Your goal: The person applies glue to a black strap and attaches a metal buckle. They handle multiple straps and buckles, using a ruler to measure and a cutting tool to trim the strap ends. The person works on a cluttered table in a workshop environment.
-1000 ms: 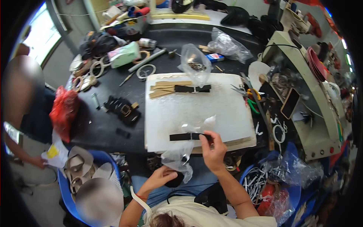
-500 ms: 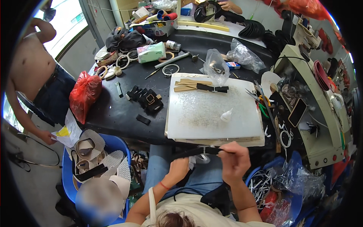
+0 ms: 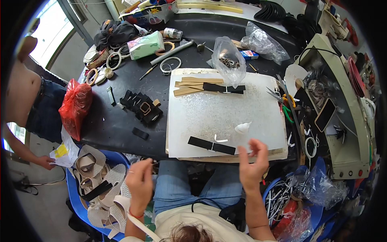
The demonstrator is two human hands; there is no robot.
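Observation:
A black strap [image 3: 200,142] with a thin white band round its middle lies near the front edge of the white board [image 3: 193,117]. Just behind it sits a small bent white strip [image 3: 220,139]. My right hand [image 3: 253,163] hovers at the strap's right end, thumb and fingers apart, holding nothing. Over my lap's left side, in front of the table edge, my left hand [image 3: 140,181] has its fingers pressed together; anything between them is hidden. Toward the back of the board another black strap [image 3: 219,87] lies against several tan strips [image 3: 189,86]. A white pointed nozzle piece [image 3: 242,128] rests on the board.
Black straps with a buckle [image 3: 145,107] lie left of the board. Scissors [image 3: 287,109] and a phone [image 3: 325,115] are on the right. Blue bins hold beige shoe parts [image 3: 117,181] and white scraps [image 3: 278,205]. A person's hand [image 3: 44,162] holds paper at left.
The black strap has gone from my hands onto the board, with a white strip beside it. My right hand has let go and opened; my left hand has drawn away to the left.

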